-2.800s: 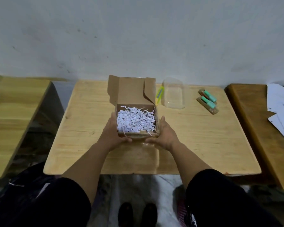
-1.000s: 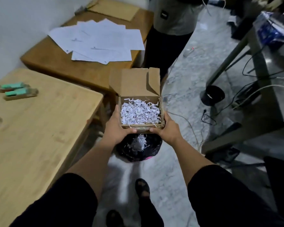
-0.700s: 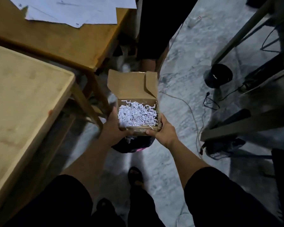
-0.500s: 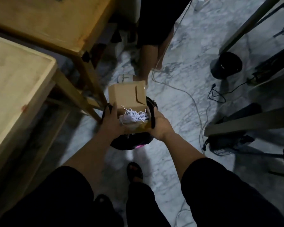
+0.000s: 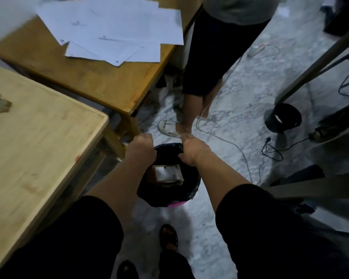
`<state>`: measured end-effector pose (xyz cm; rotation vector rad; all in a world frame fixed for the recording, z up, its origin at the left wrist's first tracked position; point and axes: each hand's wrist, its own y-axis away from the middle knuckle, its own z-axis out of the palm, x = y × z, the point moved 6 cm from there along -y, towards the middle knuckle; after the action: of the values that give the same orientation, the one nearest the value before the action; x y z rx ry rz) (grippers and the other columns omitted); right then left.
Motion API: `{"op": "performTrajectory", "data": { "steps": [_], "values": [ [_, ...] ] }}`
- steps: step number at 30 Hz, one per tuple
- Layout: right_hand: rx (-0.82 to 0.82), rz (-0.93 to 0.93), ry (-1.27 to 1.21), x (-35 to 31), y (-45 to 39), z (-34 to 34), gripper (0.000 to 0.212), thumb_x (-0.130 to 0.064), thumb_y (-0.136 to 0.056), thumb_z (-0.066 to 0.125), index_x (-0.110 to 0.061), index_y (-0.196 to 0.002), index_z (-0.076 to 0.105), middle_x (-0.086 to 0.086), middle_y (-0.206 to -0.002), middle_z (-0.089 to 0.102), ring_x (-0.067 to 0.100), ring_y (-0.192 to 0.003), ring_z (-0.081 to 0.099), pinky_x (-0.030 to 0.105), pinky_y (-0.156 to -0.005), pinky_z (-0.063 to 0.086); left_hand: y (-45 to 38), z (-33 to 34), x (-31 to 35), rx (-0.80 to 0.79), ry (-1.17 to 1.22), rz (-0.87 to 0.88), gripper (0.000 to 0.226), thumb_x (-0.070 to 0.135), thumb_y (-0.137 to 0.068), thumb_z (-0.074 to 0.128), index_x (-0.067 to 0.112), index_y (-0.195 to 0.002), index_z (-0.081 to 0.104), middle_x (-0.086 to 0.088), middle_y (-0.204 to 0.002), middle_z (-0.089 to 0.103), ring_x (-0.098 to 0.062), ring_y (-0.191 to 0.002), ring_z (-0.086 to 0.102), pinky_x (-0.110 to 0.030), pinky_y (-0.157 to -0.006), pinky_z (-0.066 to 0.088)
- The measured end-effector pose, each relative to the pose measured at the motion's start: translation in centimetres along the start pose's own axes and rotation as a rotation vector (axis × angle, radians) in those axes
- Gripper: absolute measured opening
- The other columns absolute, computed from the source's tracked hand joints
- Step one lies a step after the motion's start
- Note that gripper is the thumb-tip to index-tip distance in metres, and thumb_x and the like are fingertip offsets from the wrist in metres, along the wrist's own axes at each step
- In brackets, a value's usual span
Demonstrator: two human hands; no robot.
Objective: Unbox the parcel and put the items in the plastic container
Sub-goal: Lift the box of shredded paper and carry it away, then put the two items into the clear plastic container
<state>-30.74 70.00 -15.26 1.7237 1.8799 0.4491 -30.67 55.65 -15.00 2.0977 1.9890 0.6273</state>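
Both hands, left (image 5: 141,149) and right (image 5: 191,150), grip the black bag's rim (image 5: 169,147), the box (image 5: 166,175) inside below them.

arms: 2, bare forearms stretched forward and down | left hand (image 5: 141,148): fingers curled, knuckles up | right hand (image 5: 191,151): fingers curled, gripping

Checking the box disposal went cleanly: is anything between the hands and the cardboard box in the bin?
Yes. The cardboard box sits down inside the bin; the left hand and right hand grip the black bin bag at its rim, so the bag's gathered edge lies between.
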Motion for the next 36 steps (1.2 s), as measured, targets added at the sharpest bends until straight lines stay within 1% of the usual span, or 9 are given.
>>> {"op": "performTrajectory", "data": {
  "steps": [2,4,8,11,14,18,21,28,36],
  "values": [
    [0.065,-0.029,0.016,-1.6,0.7,-3.1,0.068,-0.024,-0.089,0.056,-0.011,-0.145,0.019,0.011,-0.149,0.026,0.032,-0.132,0.036,0.043,-0.101,0.042,0.7,-3.5,-0.4,0.046,-0.007,-0.035,0.044,0.026,-0.092,0.051,0.005,-0.128,0.037,-0.018,-0.13,0.043,-0.033,-0.119,0.045,-0.038,-0.088,0.044],
    [0.12,-0.067,0.04,-3.6,1.9,-6.5,0.064,-0.024,-0.091,0.053,-0.009,-0.144,0.02,0.011,-0.149,0.026,0.033,-0.13,0.039,0.043,-0.101,0.042,1.8,-7.5,-0.9,0.098,-0.036,-0.066,0.045,0.028,-0.093,0.049,0.005,-0.13,0.036,-0.017,-0.132,0.042,-0.032,-0.121,0.044,-0.039,-0.09,0.045],
    [0.224,-0.165,0.094,-8.2,4.4,-13.6,0.066,-0.028,-0.093,0.05,-0.009,-0.146,0.016,0.009,-0.152,0.022,0.032,-0.132,0.037,0.042,-0.1,0.04,4.0,-15.2,-2.7,0.222,-0.026,-0.114,0.042,0.029,-0.093,0.048,0.003,-0.125,0.039,-0.017,-0.128,0.045,-0.034,-0.117,0.048,-0.04,-0.087,0.046],
    [0.315,-0.239,0.115,-12.0,6.7,-18.3,0.067,-0.03,-0.093,0.051,-0.01,-0.146,0.015,0.009,-0.152,0.022,0.032,-0.132,0.037,0.042,-0.1,0.04,6.6,-20.6,-4.3,0.327,-0.038,-0.181,0.045,0.031,-0.092,0.05,0.003,-0.127,0.04,-0.016,-0.129,0.046,-0.032,-0.118,0.048,-0.038,-0.087,0.046],
    [0.391,-0.325,0.159,-16.0,8.7,-21.8,0.072,-0.033,-0.093,0.05,-0.01,-0.148,0.01,0.008,-0.155,0.018,0.029,-0.137,0.032,0.039,-0.102,0.038,9.5,-25.1,-6.5,0.429,-0.027,-0.261,0.048,0.032,-0.091,0.051,0.003,-0.128,0.04,-0.017,-0.129,0.046,-0.031,-0.119,0.047,-0.037,-0.089,0.045],
    [0.508,-0.439,0.166,-21.2,11.3,-25.3,0.069,-0.033,-0.092,0.051,-0.011,-0.146,0.014,0.007,-0.154,0.022,0.027,-0.137,0.032,0.038,-0.104,0.036,13.6,-29.8,-9.6,0.564,-0.019,-0.364,0.047,0.033,-0.092,0.048,0.002,-0.127,0.042,-0.018,-0.13,0.047,-0.032,-0.12,0.047,-0.039,-0.093,0.043],
    [0.543,-0.526,0.2,-25.0,12.9,-26.5,0.068,-0.033,-0.091,0.052,-0.009,-0.145,0.017,0.007,-0.153,0.024,0.026,-0.136,0.033,0.037,-0.103,0.036,16.6,-32.1,-11.8,0.639,-0.028,-0.415,0.047,0.032,-0.094,0.046,0.001,-0.128,0.039,-0.019,-0.132,0.045,-0.032,-0.124,0.043,-0.039,-0.097,0.04],
    [0.552,-0.672,0.226,-34.0,15.3,-26.4,0.066,-0.031,-0.093,0.05,-0.009,-0.145,0.016,0.007,-0.154,0.021,0.026,-0.137,0.031,0.037,-0.105,0.036,21.7,-34.2,-18.3,0.737,-0.115,-0.54,0.048,0.033,-0.094,0.044,-0.001,-0.127,0.038,-0.019,-0.127,0.046,-0.031,-0.12,0.043,-0.037,-0.098,0.038],
    [0.51,-0.779,0.209,-42.9,14.8,-23.8,0.07,-0.031,-0.091,0.05,-0.01,-0.146,0.013,0.005,-0.155,0.019,0.024,-0.139,0.028,0.037,-0.108,0.033,24.4,-33.0,-27.4,0.749,-0.072,-0.649,0.052,0.034,-0.092,0.044,-0.002,-0.129,0.037,-0.019,-0.129,0.046,-0.032,-0.127,0.037,-0.038,-0.103,0.034]
  ]
}}
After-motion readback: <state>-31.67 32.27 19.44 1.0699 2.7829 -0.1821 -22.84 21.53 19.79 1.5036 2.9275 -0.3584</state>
